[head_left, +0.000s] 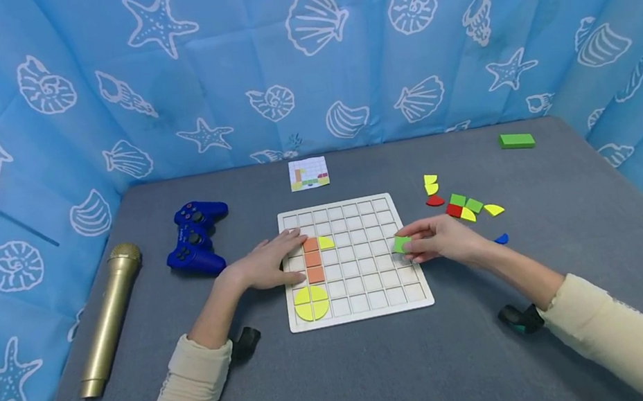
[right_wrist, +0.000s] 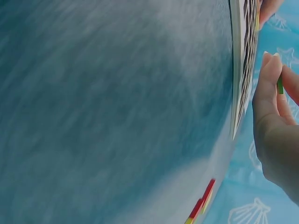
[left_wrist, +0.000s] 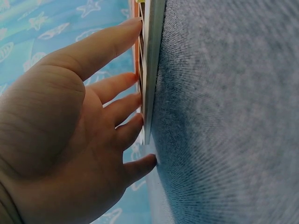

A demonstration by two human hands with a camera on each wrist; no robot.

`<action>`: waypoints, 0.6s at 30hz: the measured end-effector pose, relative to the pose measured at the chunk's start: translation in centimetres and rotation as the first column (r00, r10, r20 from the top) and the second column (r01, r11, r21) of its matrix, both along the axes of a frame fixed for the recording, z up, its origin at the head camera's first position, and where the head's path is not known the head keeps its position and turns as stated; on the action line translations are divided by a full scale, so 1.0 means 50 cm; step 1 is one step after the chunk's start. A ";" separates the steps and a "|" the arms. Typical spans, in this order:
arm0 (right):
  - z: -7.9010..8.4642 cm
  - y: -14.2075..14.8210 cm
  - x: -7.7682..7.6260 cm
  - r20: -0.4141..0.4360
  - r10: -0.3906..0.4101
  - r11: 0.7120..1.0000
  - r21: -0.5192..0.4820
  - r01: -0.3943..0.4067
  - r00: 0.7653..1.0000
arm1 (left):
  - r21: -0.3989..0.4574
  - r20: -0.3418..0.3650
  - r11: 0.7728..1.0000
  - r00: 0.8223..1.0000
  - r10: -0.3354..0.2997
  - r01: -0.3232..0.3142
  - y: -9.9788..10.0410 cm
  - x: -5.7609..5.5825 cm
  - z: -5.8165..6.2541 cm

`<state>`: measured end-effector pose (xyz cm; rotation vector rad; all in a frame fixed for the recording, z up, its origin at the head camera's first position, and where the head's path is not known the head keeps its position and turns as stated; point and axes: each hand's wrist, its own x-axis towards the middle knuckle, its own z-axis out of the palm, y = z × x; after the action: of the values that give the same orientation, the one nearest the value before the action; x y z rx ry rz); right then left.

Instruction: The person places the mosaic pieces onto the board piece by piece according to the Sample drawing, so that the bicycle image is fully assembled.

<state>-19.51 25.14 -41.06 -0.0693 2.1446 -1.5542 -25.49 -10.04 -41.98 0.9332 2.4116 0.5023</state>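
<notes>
A white grid board (head_left: 366, 284) lies on the table. My left hand (head_left: 271, 262) rests at its left edge, fingers spread and fairly straight; the left wrist view has the thumb and fingertips (left_wrist: 128, 35) right at the board's rim. Three orange squares (head_left: 312, 259) stand in a column by that hand, with a yellow quarter circle (head_left: 325, 242) beside the top one. Below them, yellow quarter pieces (head_left: 311, 303) form a full circle. Over the board's right side my right hand (head_left: 438, 238) pinches a green square tile (head_left: 401, 244) between thumb and fingers; its edge (right_wrist: 280, 86) shows in the right wrist view.
Loose red, green and yellow pieces (head_left: 457, 201) lie right of the board, a blue piece (head_left: 502, 239) nearer me. A printed pattern card (head_left: 308, 174) lies behind the board. Further out are a green block (head_left: 517, 141), a blue game controller (head_left: 196, 240) and a gold microphone (head_left: 108, 322).
</notes>
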 end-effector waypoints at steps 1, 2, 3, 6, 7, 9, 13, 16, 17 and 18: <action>0.000 -0.006 0.000 -0.002 0.012 1.000 -0.006 -0.012 1.000 | 0.000 -0.001 1.000 1.000 -0.001 0.001 0.000 0.000 0.000; 0.000 -0.011 -0.001 -0.003 0.021 1.000 -0.006 -0.021 1.000 | 0.000 -0.002 1.000 1.000 -0.002 0.002 0.000 0.000 0.000; 0.000 -0.017 -0.001 -0.005 0.035 0.999 -0.014 -0.035 0.999 | -0.002 -0.002 1.000 1.000 -0.002 0.002 0.000 0.000 0.000; -0.003 -0.036 -0.001 -0.005 0.075 0.996 -0.037 -0.075 0.997 | -0.002 0.000 1.000 1.000 -0.003 0.003 0.000 0.002 0.002; -0.005 -0.042 -0.001 -0.004 0.084 0.996 -0.038 -0.084 0.996 | 0.000 0.002 1.000 1.000 -0.002 0.002 0.000 0.003 0.003; -0.007 -0.056 -0.001 0.002 0.102 0.994 -0.042 -0.101 0.995 | 0.002 0.006 1.000 1.000 0.000 0.000 0.000 0.004 0.005; -0.010 -0.085 0.004 0.012 0.131 0.989 -0.063 -0.130 0.991 | 0.003 0.009 1.000 1.000 0.007 -0.007 0.000 0.004 0.006; -0.013 -0.107 0.008 0.025 0.150 0.985 -0.093 -0.147 0.988 | 0.000 0.008 1.000 1.000 0.012 -0.012 0.001 0.004 0.005; -0.015 -0.113 0.010 0.026 0.156 0.983 -0.100 -0.153 0.987 | 0.000 0.008 1.000 1.000 0.013 -0.013 0.001 0.004 0.005; -0.016 -0.119 0.011 0.027 0.160 0.982 -0.105 -0.157 0.987 | 0.001 0.008 1.000 1.000 0.014 -0.014 0.001 0.004 0.004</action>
<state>-18.98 19.16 -41.86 -0.2392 1.9794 -1.5593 -25.30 -9.97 -41.77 0.9134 2.4127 0.5110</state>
